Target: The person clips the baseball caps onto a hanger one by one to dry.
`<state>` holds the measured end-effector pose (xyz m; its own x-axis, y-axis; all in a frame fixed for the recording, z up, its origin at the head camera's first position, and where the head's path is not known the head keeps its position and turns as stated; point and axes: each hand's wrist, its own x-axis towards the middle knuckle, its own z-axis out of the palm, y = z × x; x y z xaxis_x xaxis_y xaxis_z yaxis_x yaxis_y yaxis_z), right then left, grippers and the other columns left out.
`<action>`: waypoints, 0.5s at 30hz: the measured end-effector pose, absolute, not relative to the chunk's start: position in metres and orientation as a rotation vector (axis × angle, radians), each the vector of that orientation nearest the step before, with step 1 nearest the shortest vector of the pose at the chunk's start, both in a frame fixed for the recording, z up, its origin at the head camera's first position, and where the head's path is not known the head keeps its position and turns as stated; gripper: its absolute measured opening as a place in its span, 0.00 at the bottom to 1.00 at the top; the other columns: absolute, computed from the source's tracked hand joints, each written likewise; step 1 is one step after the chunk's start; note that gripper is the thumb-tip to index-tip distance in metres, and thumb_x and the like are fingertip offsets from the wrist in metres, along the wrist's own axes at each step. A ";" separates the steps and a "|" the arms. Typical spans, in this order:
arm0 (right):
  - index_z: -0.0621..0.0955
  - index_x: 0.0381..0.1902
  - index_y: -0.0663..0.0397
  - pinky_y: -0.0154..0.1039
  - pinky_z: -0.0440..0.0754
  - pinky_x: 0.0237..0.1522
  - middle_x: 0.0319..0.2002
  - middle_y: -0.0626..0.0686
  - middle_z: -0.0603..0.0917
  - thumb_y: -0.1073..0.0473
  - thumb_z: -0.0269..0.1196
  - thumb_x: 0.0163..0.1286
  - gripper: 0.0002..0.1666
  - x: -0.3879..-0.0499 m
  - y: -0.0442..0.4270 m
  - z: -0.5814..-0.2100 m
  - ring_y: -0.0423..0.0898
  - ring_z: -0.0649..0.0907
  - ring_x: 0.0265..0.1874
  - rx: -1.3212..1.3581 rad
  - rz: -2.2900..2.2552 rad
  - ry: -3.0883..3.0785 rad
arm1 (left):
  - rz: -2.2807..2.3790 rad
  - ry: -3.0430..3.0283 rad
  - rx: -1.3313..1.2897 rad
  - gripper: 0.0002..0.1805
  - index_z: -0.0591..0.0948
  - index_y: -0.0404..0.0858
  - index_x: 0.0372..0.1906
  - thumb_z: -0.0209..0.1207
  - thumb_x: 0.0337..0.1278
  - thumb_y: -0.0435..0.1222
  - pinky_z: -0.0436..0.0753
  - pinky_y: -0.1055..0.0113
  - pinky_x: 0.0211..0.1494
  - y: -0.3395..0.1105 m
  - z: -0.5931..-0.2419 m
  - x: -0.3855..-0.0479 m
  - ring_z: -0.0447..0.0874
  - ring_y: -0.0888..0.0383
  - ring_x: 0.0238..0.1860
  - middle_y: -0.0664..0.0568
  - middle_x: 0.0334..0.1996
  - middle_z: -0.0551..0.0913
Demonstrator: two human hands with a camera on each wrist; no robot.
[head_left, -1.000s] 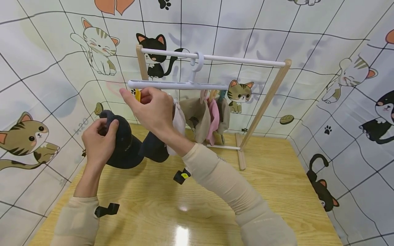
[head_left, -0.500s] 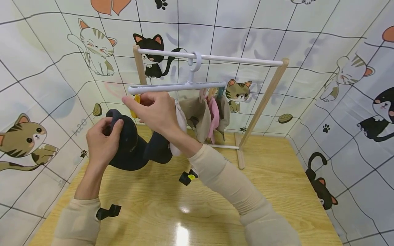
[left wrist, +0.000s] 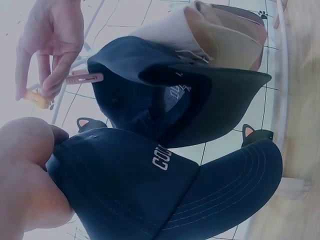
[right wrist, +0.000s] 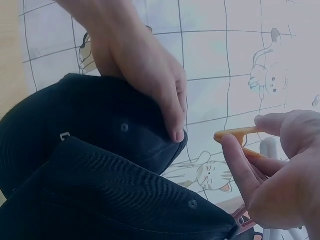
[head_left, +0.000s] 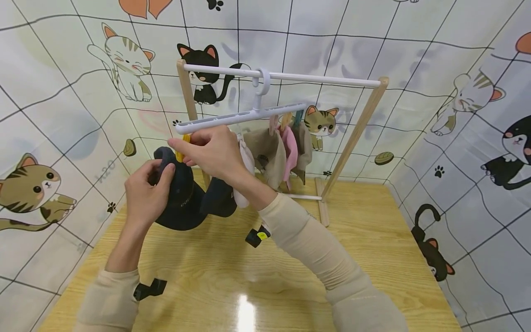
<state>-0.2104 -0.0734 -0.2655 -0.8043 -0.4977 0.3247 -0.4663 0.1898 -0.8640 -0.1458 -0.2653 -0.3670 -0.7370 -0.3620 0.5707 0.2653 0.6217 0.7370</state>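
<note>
My left hand (head_left: 145, 198) grips the back edge of a navy baseball cap (head_left: 181, 196), whose brim points down toward the table. White lettering (left wrist: 161, 157) shows on its front in the left wrist view. Just above and to the right, my right hand (head_left: 220, 154) pinches a yellow clothespin (right wrist: 237, 135) below the left end of the white hanger (head_left: 221, 121). A small gap separates the clothespin from the cap in the right wrist view. A second navy cap (left wrist: 130, 75) hangs beside it from a pink clothespin (left wrist: 82, 78).
The hanger hooks over the white rod (head_left: 323, 79) of a wooden-post rack (head_left: 354, 138). Farther right hang a white cap (head_left: 245, 159), a beige cap (head_left: 267, 157) and a pink cap (head_left: 291, 150). Beneath is a wood-grain table (head_left: 290, 272); cat-print cloth walls surround it.
My left hand has carried the navy cap rightward, closer to the yellow clothespin. The hanger's left end has tipped down, and my right hand has lowered slightly with it.
</note>
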 end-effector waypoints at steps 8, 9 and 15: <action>0.95 0.35 0.51 0.36 0.83 0.29 0.30 0.47 0.95 0.42 0.76 0.76 0.19 -0.216 -0.073 -0.271 0.38 0.94 0.30 -0.991 -1.652 2.476 | -1.017 -2.089 -0.008 0.15 0.88 0.26 0.54 0.67 0.80 0.36 0.68 0.84 0.37 -0.258 -0.376 -0.147 0.71 0.80 0.31 0.33 0.36 0.89; 0.95 0.35 0.51 0.35 0.81 0.28 0.30 0.47 0.95 0.42 0.76 0.76 0.19 -0.216 -0.073 -0.271 0.38 0.94 0.30 -0.990 -1.640 2.491 | -1.009 -2.085 -0.016 0.14 0.88 0.25 0.54 0.67 0.80 0.36 0.68 0.84 0.37 -0.257 -0.377 -0.148 0.70 0.81 0.31 0.32 0.37 0.89; 0.97 0.36 0.49 0.34 0.73 0.26 0.28 0.45 0.95 0.41 0.76 0.76 0.19 -0.222 -0.074 -0.275 0.38 0.92 0.30 -0.975 -1.573 2.587 | -0.976 -2.048 -0.078 0.13 0.88 0.24 0.52 0.67 0.78 0.33 0.70 0.88 0.43 -0.251 -0.382 -0.150 0.84 0.71 0.36 0.30 0.39 0.91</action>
<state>-0.2215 -0.0737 -0.2751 -0.8113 -0.4790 0.3351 -0.5179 0.3230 -0.7921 -0.1496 -0.2508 -0.3818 -0.6419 -0.2781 0.7146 0.3798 0.6943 0.6113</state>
